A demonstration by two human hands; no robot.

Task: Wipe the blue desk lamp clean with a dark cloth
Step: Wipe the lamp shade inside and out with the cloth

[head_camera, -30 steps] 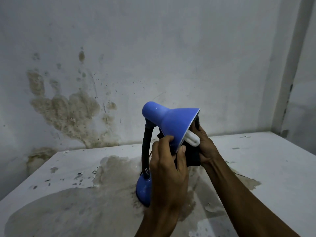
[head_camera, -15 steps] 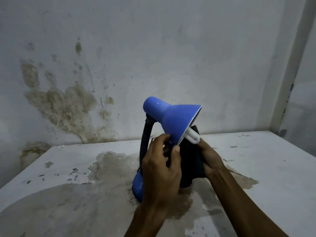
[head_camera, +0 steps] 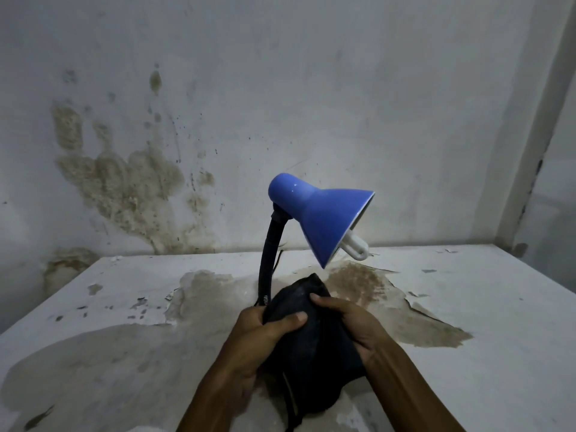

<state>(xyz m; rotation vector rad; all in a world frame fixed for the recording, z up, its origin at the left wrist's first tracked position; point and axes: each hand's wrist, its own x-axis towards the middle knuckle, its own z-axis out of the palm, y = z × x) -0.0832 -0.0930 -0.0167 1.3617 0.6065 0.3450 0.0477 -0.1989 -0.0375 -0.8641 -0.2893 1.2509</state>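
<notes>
Dim room: stained white wall (head_camera: pixel 131 182) behind peeling white table (head_camera: pixel 467 291).

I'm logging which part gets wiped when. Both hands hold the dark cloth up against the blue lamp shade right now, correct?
Not quite. In the head view the left hand and right hand do hold the dark cloth, but low at the lamp's base, not against the blue shade, which stands untouched above.

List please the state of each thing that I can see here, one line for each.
Blue lamp shade: tilted down to the right, untouched.
Bulb: unlit, sticking out of the shade.
Black flexible neck: upright, bent at the top.
Dark cloth: bunched over the lamp's base.
Left hand: grips the cloth.
Right hand: grips the cloth.
Table: stained, paint peeling.
</notes>
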